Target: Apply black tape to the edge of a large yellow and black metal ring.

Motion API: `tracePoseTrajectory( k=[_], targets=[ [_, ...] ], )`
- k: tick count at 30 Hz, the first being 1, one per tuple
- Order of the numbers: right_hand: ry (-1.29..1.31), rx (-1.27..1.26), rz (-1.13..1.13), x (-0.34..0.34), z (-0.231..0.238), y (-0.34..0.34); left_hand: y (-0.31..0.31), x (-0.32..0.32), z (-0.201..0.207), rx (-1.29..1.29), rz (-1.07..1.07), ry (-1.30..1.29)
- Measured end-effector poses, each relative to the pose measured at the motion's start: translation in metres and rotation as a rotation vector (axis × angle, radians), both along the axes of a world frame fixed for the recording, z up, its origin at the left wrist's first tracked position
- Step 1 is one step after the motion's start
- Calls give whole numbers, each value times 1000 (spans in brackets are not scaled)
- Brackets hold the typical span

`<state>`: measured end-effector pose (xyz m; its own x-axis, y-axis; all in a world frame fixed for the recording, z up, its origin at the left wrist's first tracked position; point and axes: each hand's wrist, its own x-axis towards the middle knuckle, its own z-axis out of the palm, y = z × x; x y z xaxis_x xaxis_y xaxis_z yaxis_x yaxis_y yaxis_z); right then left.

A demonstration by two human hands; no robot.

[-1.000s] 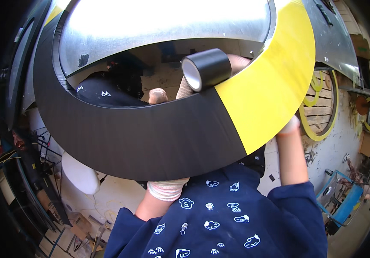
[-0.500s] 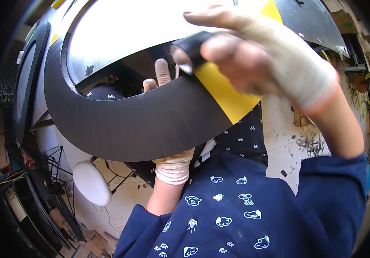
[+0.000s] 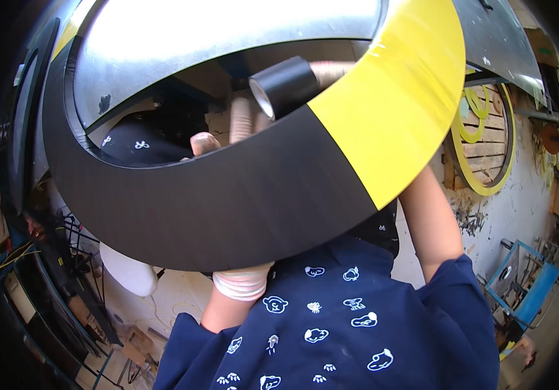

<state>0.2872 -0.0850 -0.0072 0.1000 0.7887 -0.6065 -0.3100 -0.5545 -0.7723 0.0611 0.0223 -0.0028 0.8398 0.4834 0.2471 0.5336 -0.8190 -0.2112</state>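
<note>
A large flat ring, black along its near and left part [image 3: 214,201] and yellow [image 3: 403,97] on the right, lies tilted across my lap area. Inside its opening sits a roll of black tape [image 3: 286,84], close to the inner edge where black meets yellow. My right forearm passes under the yellow part; a gloved finger of my right hand [image 3: 332,73] shows at the roll's right end, the rest hidden. From below, my left hand [image 3: 240,120] supports the black part, its gloved fingers rising through the opening beside the roll, somewhat blurred. Its palm is hidden.
A shiny metal tabletop [image 3: 227,23] lies beyond the ring. At the left stands a dark curved frame [image 3: 32,123]; a white round seat [image 3: 130,270] is below it. A yellow-edged ring [image 3: 510,149] leans at the right, with a blue metal frame [image 3: 526,286] nearer.
My right hand, which was above the yellow part with the tape roll, is now beneath the ring. The ring has shifted left and nearer, and more yellow shows.
</note>
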Motion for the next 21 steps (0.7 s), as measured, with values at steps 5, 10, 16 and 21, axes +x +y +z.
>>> tracePoseTrajectory(
  k=[5, 10, 16, 21],
  targets=[
    [303, 413, -176, 21, -19, 6, -8, -19, 0, -322, 149, -151],
    [503, 804, -292, 58, 4, -54, -20, 8, 40, -287, 149, -20],
    [225, 406, -600, -1, 71, -28, -18, 8, 57, -170, 12, -188],
    [162, 522, -663, -18, 15, -82, -28, -2, 64, -189, -2, 13]
  ],
)
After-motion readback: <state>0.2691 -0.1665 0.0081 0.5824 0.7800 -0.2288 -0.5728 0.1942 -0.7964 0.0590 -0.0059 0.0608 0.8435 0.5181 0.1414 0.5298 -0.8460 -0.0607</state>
